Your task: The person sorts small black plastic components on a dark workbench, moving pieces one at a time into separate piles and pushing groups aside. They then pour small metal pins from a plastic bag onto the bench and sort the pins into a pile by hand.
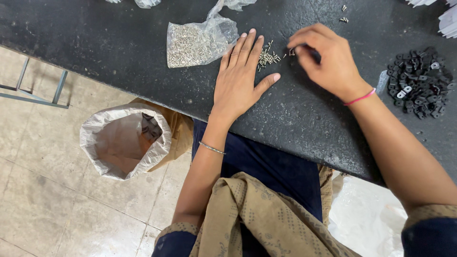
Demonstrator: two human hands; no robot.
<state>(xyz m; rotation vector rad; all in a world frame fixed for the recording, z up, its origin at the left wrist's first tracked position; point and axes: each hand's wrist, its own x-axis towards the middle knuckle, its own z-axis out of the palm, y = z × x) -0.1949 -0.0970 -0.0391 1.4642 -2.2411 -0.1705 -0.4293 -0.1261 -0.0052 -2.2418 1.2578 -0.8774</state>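
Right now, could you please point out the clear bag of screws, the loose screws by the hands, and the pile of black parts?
clear bag of screws (190,45), head view, middle of the bag.
loose screws (267,58), head view, centre of the heap.
pile of black parts (419,82), head view, middle of the pile.

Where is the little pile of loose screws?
In the head view, the loose screws lie on the dark table, just past the left hand's fingertips, between the clear bag of screws and the right hand.

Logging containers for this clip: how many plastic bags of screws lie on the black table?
1: a clear plastic bag of small screws beside the left hand. Other clear bags at the top edge are cropped, contents unseen.
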